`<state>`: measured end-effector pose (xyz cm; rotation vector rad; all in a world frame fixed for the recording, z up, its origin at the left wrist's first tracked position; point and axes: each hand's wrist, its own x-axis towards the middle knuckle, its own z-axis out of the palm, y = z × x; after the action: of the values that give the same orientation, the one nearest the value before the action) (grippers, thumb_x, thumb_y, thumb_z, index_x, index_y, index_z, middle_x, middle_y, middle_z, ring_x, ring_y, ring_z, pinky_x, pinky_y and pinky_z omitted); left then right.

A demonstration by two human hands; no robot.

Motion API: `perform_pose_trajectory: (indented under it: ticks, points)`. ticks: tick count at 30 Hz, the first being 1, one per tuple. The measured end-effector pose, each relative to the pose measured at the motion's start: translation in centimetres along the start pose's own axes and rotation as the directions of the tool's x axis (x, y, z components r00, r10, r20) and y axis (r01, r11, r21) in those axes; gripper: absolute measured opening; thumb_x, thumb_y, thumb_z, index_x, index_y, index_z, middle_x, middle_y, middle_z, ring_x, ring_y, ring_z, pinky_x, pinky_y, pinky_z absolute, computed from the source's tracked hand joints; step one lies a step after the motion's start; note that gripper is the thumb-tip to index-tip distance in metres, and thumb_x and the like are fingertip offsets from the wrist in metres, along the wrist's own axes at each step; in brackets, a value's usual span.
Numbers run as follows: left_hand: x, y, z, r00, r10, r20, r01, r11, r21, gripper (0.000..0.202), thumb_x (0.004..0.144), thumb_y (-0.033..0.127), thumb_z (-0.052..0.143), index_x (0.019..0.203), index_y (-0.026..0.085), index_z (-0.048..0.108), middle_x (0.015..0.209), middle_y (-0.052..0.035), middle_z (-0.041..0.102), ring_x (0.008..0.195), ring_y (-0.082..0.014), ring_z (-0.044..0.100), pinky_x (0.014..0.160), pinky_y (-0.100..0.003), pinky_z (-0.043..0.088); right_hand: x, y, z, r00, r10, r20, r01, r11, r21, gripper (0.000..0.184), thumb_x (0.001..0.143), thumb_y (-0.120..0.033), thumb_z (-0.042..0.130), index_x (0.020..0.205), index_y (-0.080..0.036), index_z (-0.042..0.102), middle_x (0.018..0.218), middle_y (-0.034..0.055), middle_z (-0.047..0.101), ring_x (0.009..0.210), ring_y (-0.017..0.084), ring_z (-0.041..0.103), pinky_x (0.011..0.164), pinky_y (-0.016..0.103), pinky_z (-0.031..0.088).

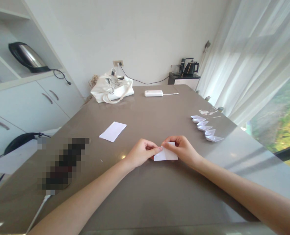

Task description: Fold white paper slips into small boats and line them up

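We see a small white sheet (168,157) near the front of the table (157,192), held between two hands. The left hand (146,150) pinches its left side between thumb and fingers; the right hand (182,148) grips its upper part, thumb on top — the two thumb tips come close together there. Some fingers are hidden behind the sheet, so we cannot tell how they bend. Beyond the left hand we see a stack of paper (112,131), and off to the right a row of folded paper boats (203,123), with white scraps (205,113) just past them. On the left lies a dark, blurred-out object (63,166) with a white cable (40,209). Toward the far edge we find a white bag (103,91) and a power bank (153,93).
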<state>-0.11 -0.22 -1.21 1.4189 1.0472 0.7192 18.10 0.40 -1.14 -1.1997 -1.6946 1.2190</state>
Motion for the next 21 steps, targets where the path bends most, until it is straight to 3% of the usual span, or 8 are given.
perform_pose_trajectory:
  ticks: [10, 16, 21]
  points:
    - [-0.15, 0.23, 0.31, 0.996, 0.089, -0.027, -0.083, 0.983, 0.166, 0.033, 0.075, 0.044, 0.062, 0.067, 0.012, 0.068, 0.065, -0.0051, 0.068, 0.061, -0.0160, 0.060, 0.056, -0.022, 0.040, -0.13, -0.25, 0.11, 1.000, -0.025, 0.003, 0.025, 0.987, -0.157, 0.024, 0.076, -0.034, 0.059, 0.073, -0.013, 0.070, 0.065, 0.0047, 0.066, 0.055, 0.014, 0.053, 0.050, 0.023, 0.037]
    - [-0.23, 0.32, 0.04, 0.994, 0.104, 0.027, -0.107, 0.977, 0.182, 0.032, 0.078, 0.042, 0.058, 0.066, 0.013, 0.066, 0.063, -0.0037, 0.065, 0.060, -0.0156, 0.058, 0.057, -0.022, 0.041, 0.01, -0.06, 0.01, 1.000, -0.006, -0.017, 0.004, 0.989, -0.150, 0.028, 0.076, -0.038, 0.058, 0.072, -0.012, 0.069, 0.065, 0.0048, 0.065, 0.055, 0.014, 0.053, 0.049, 0.023, 0.037]
    - [-0.33, 0.32, 0.00, 0.988, 0.150, 0.032, -0.153, 0.944, 0.292, 0.033, 0.082, 0.040, 0.052, 0.063, 0.015, 0.062, 0.058, -0.0020, 0.061, 0.057, -0.0148, 0.056, 0.056, -0.022, 0.040, 0.12, -0.05, -0.03, 0.999, 0.027, -0.024, -0.030, 0.991, -0.129, 0.031, 0.074, -0.041, 0.059, 0.071, -0.012, 0.068, 0.064, 0.0053, 0.065, 0.055, 0.014, 0.053, 0.048, 0.023, 0.038]
